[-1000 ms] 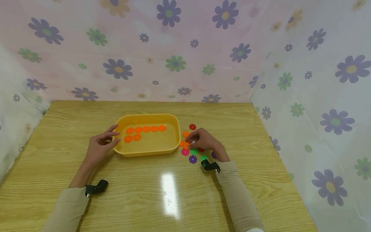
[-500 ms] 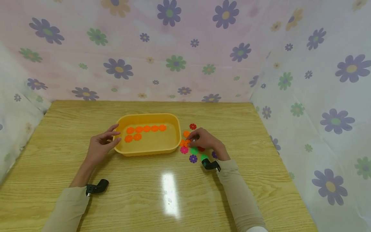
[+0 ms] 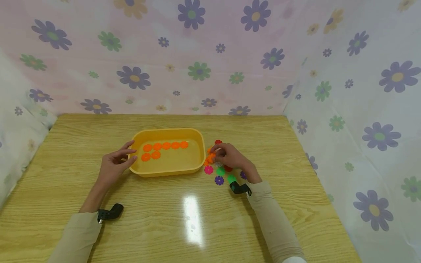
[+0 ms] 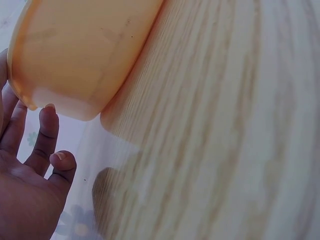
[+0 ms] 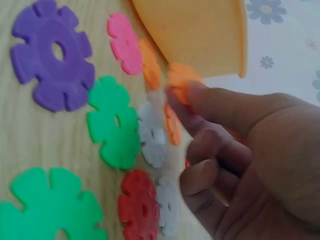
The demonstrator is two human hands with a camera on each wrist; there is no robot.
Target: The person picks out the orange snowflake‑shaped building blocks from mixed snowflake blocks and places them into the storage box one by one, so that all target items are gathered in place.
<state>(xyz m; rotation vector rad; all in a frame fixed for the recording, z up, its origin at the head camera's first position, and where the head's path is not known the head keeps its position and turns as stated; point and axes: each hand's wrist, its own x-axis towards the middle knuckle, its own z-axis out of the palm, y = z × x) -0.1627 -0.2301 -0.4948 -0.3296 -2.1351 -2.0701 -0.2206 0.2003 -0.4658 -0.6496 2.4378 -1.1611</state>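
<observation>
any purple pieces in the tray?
No. The tray holds only orange discs; the purple piece lies on the table beside it.

tabletop booth, flowered cloth walls (image 3: 197,54)

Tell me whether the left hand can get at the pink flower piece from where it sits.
Probably not directly: the left hand rests against the tray, which stands between it and the pink flower piece. It would have to go around.
</observation>
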